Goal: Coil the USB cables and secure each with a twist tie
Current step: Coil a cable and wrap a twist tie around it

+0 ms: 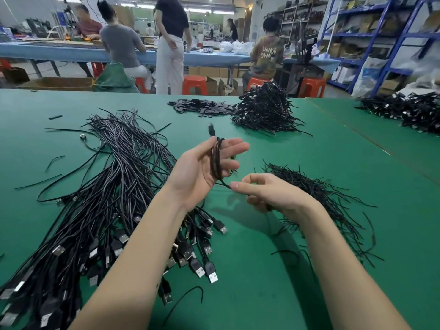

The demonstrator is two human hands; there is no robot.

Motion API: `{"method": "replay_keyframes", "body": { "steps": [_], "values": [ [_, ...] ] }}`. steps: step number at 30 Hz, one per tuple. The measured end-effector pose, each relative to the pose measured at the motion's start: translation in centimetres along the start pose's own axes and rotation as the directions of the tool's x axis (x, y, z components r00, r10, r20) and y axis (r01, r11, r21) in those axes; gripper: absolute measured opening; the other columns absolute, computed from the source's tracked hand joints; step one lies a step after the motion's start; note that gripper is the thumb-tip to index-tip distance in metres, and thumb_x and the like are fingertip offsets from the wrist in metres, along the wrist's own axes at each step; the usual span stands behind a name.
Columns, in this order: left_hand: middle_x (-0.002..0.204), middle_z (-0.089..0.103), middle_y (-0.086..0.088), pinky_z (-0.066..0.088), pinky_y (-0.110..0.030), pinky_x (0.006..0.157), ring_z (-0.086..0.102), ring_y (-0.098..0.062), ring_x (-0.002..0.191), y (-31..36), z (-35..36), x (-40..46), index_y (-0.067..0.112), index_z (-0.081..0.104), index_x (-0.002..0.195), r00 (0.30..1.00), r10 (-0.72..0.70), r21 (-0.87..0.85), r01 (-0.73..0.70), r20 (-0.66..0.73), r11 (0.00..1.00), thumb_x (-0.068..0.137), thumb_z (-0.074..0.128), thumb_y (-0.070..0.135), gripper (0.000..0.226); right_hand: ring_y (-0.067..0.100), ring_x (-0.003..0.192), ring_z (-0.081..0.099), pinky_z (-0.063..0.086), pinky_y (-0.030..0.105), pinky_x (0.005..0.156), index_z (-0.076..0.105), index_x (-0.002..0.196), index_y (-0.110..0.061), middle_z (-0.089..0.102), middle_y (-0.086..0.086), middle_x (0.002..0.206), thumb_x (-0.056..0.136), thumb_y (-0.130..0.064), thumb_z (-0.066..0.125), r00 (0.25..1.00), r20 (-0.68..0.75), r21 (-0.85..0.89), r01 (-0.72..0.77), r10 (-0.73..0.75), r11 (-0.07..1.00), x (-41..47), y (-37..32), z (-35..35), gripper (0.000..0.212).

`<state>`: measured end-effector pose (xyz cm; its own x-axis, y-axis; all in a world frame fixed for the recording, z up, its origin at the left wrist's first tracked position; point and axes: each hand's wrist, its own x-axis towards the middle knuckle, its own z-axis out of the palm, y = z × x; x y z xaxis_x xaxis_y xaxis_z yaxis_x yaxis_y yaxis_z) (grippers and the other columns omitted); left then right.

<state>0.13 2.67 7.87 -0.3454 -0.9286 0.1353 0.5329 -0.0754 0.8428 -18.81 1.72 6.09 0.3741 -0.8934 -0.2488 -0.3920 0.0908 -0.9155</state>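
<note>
Left hand (204,167) fingers straight through coiled cable (217,160), right hand (269,194) pinching its tail, shirt (267,53) reading "UNKNOWN"

The left hand (202,167), palm up, has a black coiled USB cable (217,160) looped round its fingers. The right hand (269,194) pinches the cable's tail over the green table mat (250,270).

2 bare forearms reach into the head view from the bottom edge, with no sleeve, watch, band or glove showing on either. The left hand (202,167) and the right hand (271,194) wear no rings. The fingernails that show are short and unpainted. The left forearm (133,265) carries 1 small dark mark on its right side.
</note>
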Motion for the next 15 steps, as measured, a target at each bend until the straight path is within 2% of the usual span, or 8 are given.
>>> {"method": "replay_keyframes", "body": {
  "steps": [3,6,10,12,15],
  "values": [
    [0.1,0.076,-0.011,0.044,-0.015,0.049,0.06,-0.009,0.048,0.1,-0.3,-0.4,0.012,0.081,0.093,0.996,-0.064,0.206,0.048,0.07,0.977,0.105,0.035,0.03,0.051,0.009,0.054,0.045,0.036,0.021,0.051,0.058,0.093,-0.02,0.063,-0.006,0.065,0.09,-0.028,0.075,0.989,-0.082,0.051,0.126,-0.121,0.991,-0.8,-0.6,-1.8,0.019],
    [0.1,0.076,-0.015,0.04,-0.018,0.047,0.058,-0.011,0.046,0.3,-0.2,-0.7,0.009,0.078,0.094,0.98,-0.163,0.481,0.088,0.116,0.872,0.106,0.032,0.03,0.051,0.014,0.062,0.045,0.041,0.025,0.062,0.056,0.099,-0.021,0.075,-0.004,0.076,0.096,-0.019,0.067,0.95,-0.198,-0.11,0.221,-0.239,0.969,-1.7,-1.6,-3.2,0.011],
    [0.101,0.077,-0.012,0.044,-0.02,0.049,0.069,-0.019,0.057,-0.5,1.1,-0.3,-0.001,0.069,0.106,0.959,-0.273,0.734,0.133,0.073,0.665,0.11,0.027,0.026,0.05,0.012,0.051,0.033,0.034,0.021,0.049,0.053,0.101,-0.025,0.079,-0.006,0.084,0.097,-0.015,0.057,0.94,-0.201,-0.229,0.23,-0.277,0.946,-2.0,-2.6,-2.8,0.012],
    [0.1,0.077,-0.011,0.046,-0.02,0.05,0.073,-0.023,0.065,-1.3,1.4,0.2,-0.005,0.066,0.11,0.973,-0.232,0.757,0.158,-0.008,0.635,0.11,0.027,0.025,0.049,0.014,0.051,0.035,0.035,0.024,0.053,0.053,0.098,-0.024,0.078,-0.005,0.083,0.096,-0.009,0.053,0.933,-0.243,-0.216,0.214,-0.265,0.953,-1.8,-3.1,-2.2,0.015],
    [0.097,0.078,-0.007,0.051,-0.024,0.056,0.075,-0.026,0.076,-2.2,1.5,0.7,0.001,0.066,0.103,0.99,-0.094,0.694,0.142,-0.108,0.705,0.11,0.029,0.024,0.044,0.014,0.055,0.048,0.046,0.033,0.063,0.056,0.093,-0.019,0.072,-0.001,0.078,0.096,0.0,0.048,0.912,-0.317,-0.088,0.244,-0.26,0.966,-1.7,-4.0,-0.9,0.021]
  ]
}}
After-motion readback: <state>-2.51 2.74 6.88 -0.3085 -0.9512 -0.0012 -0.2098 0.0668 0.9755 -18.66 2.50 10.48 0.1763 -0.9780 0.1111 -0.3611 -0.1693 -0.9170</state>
